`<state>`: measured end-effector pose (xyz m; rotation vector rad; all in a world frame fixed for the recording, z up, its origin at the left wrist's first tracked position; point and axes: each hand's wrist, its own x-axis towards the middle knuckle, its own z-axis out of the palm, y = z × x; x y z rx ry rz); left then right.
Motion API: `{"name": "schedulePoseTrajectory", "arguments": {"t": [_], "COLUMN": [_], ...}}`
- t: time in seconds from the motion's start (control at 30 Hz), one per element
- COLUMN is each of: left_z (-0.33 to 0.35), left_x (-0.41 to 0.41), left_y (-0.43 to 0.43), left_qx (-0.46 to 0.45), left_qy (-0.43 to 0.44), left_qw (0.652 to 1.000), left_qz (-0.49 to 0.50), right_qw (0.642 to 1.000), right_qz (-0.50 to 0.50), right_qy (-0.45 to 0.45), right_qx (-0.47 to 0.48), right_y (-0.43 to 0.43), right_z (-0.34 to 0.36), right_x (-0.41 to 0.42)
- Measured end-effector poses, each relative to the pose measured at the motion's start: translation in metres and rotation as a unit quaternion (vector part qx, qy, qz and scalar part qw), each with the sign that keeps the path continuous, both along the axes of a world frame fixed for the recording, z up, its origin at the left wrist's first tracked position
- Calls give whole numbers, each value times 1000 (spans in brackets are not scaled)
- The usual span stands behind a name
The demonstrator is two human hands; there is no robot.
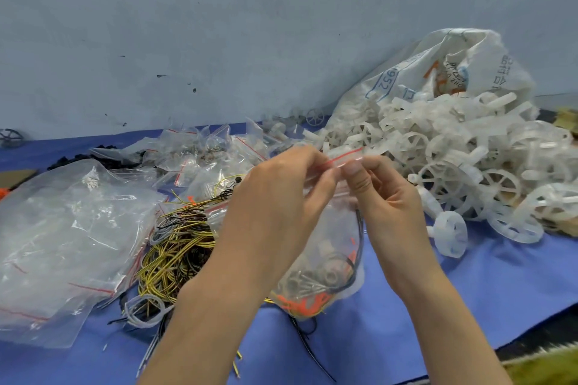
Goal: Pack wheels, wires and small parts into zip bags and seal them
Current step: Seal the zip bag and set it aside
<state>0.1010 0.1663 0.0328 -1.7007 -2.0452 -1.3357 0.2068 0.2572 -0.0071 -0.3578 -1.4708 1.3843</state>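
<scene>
Filled zip bag [325,262] hangs upright above wires [175,247].

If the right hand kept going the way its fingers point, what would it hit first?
Probably the left hand: the right hand points leftward along the zip bag top that both pinch, fingertips almost meeting. Depth is unclear.

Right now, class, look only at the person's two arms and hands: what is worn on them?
Nothing that shows. The left hand and right hand are bare, without gloves, rings or a watch. Both forearms are bare down to the picture's lower edge, with no sleeve in view. The fingernails are short and unpainted.
</scene>
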Motion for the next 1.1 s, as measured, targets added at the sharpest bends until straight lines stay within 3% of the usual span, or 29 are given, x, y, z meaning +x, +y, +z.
{"name": "schedulePoseTrajectory", "arguments": {"t": [0.37,0.73,0.93,1.1], "left_z": [3,4,3,0], "left_x": [4,4,14,13], "left_y": [-1,-2,3,2], "left_qx": [12,27,20,3], "left_qy": [-70,-82,-71,-60], "left_qw": [997,996,997,998], "left_qz": [-37,-29,7,26], "right_qw": [994,994,996,990], "right_qz": [90,-54,-44,-87], "right_qy": [24,-30,50,54], "right_qx": [-48,93,-60,-102], "right_y": [1,-13,-27,-24], "right_z": [5,12,0,1], "right_x": [6,6,-22,-30]}}
